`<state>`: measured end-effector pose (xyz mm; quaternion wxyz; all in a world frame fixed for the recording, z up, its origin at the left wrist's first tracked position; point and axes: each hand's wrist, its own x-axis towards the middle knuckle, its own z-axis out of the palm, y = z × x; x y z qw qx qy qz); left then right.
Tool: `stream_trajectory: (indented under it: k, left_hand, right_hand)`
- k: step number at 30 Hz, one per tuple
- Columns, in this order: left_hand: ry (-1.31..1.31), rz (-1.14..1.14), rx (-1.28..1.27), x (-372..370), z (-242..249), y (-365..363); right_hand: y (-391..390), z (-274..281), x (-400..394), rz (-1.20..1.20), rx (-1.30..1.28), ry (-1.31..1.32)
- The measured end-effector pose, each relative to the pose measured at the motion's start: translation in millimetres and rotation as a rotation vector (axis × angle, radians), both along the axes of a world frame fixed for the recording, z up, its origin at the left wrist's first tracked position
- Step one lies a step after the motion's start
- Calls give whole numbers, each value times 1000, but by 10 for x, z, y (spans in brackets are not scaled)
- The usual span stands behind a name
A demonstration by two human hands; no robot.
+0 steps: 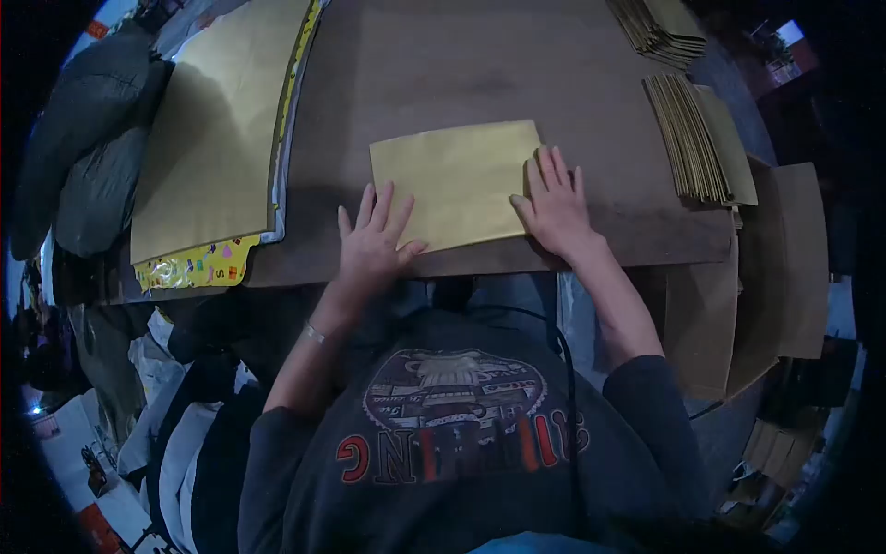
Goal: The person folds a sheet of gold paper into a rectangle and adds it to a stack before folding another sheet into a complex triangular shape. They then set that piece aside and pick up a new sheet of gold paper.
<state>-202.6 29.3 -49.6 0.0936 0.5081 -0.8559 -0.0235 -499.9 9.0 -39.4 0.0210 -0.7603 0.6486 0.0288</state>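
A folded sheet of tan kraft paper (457, 189) lies flat near the table's front edge, between my hands. My left hand (374, 235) rests with spread fingers at the sheet's left side, the thumb on its lower left corner. On the right side, my right hand (554, 203) lies flat with fingers apart, partly over the sheet's right edge. Neither hand grasps anything. The parts of the sheet under my fingers are hidden.
At the left lies a pile of large kraft sheets (217, 138) over yellow printed plastic (198, 266). A stack of folded kraft pieces (688, 138) stands at the table's right edge, with another stack (655, 32) behind it. An open cardboard box (775, 268) is beside the table (480, 65).
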Motion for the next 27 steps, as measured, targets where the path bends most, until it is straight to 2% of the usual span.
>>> stream_trajectory:
  k: [3,5,6,8,18,25,27]
  left_hand:
    - [-10,-10,-36,13,-73,-7]
    - [-12,-31,-16,-16,-47,3]
    - [-43,-15,-14,-21,-55,-9]
    - [-90,20,37,-23,-43,-14]
    - [-156,55,62,-16,-100,-18]
    - [-159,74,85,-41,-41,-11]
    - [-133,67,120,-38,-21,-11]
  right_hand:
    - [206,-44,584,271,-43,-347]
    - [428,-144,1002,394,78,-500]
    - [480,-151,961,368,83,-493]
    - [586,-164,901,494,-20,-326]
    - [843,-108,-372,19,25,-90]
    - [847,-161,-511,-81,-48,-161]
    - [829,-106,-453,-34,-137,-234]
